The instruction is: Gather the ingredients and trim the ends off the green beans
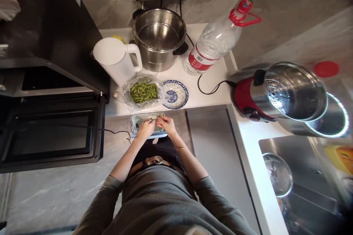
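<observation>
Over a lined trash bin point(136, 119), my left hand point(146, 128) and my right hand point(167, 124) meet at the fingertips. Both are closed in a pinch around a small green edamame pod point(159, 116), mostly covered by the fingers. Just beyond the bin, on the counter, a clear plastic bag point(125, 93) lies spread with a pile of edamame pods point(143, 92) inside. Touching the bag's right side is a blue-and-white patterned plate point(180, 95).
Behind the bag stand a white pitcher point(111, 57) and a steel pot point(158, 58). A large water bottle point(211, 47) and a red-based steamer point(242, 97) are to the right, near the sink point(300, 176). At left, an oven door point(52, 136) hangs open.
</observation>
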`<state>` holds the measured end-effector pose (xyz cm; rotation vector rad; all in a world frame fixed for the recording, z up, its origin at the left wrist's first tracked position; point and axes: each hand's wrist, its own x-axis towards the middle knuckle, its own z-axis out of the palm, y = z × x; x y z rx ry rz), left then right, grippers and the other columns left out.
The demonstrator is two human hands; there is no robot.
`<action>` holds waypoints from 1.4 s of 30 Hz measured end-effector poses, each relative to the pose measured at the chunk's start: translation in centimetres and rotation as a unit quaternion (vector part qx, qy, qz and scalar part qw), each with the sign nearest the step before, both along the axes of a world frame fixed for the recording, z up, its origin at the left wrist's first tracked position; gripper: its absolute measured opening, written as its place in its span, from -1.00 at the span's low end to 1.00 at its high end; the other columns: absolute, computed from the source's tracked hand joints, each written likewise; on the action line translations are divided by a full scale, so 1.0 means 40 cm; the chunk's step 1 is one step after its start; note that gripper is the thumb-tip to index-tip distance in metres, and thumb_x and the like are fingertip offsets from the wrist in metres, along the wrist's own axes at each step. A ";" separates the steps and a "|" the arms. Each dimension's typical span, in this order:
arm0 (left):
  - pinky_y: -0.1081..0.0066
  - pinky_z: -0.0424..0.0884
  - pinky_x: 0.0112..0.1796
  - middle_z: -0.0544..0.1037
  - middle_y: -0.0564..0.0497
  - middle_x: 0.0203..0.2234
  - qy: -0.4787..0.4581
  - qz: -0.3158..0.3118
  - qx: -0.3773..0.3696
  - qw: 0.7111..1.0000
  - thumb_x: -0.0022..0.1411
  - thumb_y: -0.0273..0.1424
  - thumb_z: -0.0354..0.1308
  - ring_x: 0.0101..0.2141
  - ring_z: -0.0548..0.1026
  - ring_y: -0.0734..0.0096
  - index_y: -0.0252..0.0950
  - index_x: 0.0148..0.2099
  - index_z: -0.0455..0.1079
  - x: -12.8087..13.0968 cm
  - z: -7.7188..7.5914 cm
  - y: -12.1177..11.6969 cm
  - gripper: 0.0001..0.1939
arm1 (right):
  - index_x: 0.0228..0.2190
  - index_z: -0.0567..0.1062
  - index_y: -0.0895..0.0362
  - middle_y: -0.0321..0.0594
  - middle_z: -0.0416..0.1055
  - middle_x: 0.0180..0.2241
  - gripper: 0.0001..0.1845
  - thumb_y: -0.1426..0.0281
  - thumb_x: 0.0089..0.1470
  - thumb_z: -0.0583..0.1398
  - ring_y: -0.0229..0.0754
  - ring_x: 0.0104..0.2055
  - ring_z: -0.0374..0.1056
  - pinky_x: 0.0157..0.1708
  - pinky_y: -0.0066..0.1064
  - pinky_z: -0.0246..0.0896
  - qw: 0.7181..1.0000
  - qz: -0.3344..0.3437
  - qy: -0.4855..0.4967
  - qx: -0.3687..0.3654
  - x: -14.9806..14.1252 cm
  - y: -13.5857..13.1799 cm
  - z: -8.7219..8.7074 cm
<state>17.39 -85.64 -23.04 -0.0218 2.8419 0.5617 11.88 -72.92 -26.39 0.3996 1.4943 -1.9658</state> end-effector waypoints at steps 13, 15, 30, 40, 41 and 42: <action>0.36 0.47 -0.22 0.62 -0.14 -0.35 0.007 0.005 -0.008 1.000 0.33 -0.51 -0.01 -0.29 0.60 0.26 -0.32 -0.17 0.50 0.001 -0.028 -0.024 -0.76 | -0.47 0.61 0.13 -0.34 0.55 -0.54 -0.66 0.25 -0.36 0.48 -0.26 -0.48 0.49 -0.33 -0.40 0.52 1.000 -0.010 0.007 0.007 0.006 -0.024 -0.015; 0.36 0.47 -0.20 0.62 -0.12 -0.31 0.034 -0.005 0.011 0.999 0.34 -0.49 -0.01 -0.26 0.59 0.27 -0.29 -0.14 0.49 0.000 -0.027 -0.035 -0.77 | -0.46 0.61 0.13 -0.32 0.56 -0.52 -0.67 0.27 -0.35 0.49 -0.26 -0.46 0.49 -0.30 -0.39 0.52 1.000 -0.013 -0.011 -0.005 0.005 -0.022 -0.009; 0.39 0.39 -0.29 0.57 -0.17 -0.21 0.058 0.073 0.009 0.996 0.43 -0.37 -0.10 -0.21 0.56 0.23 -0.32 -0.09 0.43 0.002 -0.051 -0.012 -0.73 | -0.53 0.60 0.09 -0.25 0.58 -0.43 -0.78 0.30 -0.29 0.47 -0.30 -0.44 0.40 -0.29 -0.43 0.38 0.992 -0.064 -0.054 -0.098 0.017 -0.052 -0.009; 0.37 0.37 -0.27 0.55 -0.05 -0.44 0.078 0.246 0.272 0.927 0.43 -0.26 -0.17 -0.35 0.53 0.30 -0.25 -0.39 0.36 -0.009 -0.067 0.007 -0.59 | -0.44 0.62 0.08 -0.27 0.52 -0.46 -0.67 0.10 -0.20 0.39 -0.25 -0.44 0.31 -0.34 -0.35 0.30 0.992 -0.079 0.096 -0.027 0.041 -0.071 0.005; 0.38 0.35 -0.30 0.52 -0.02 -0.48 0.071 0.265 0.312 0.910 0.43 -0.19 -0.16 -0.39 0.50 0.33 -0.25 -0.42 0.33 -0.013 -0.066 0.005 -0.57 | -0.43 0.63 0.08 -0.27 0.52 -0.46 -0.66 0.10 -0.21 0.39 -0.25 -0.44 0.31 -0.34 -0.34 0.30 0.993 -0.069 0.094 -0.026 0.038 -0.068 0.006; 0.40 0.33 -0.36 0.48 0.02 -0.53 0.057 0.288 0.353 0.888 0.41 -0.12 -0.16 -0.45 0.47 0.36 -0.24 -0.46 0.28 -0.017 -0.065 0.003 -0.53 | -0.42 0.64 0.09 -0.27 0.52 -0.46 -0.65 0.11 -0.22 0.40 -0.24 -0.44 0.32 -0.34 -0.34 0.31 0.994 -0.059 0.090 -0.025 0.034 -0.064 0.008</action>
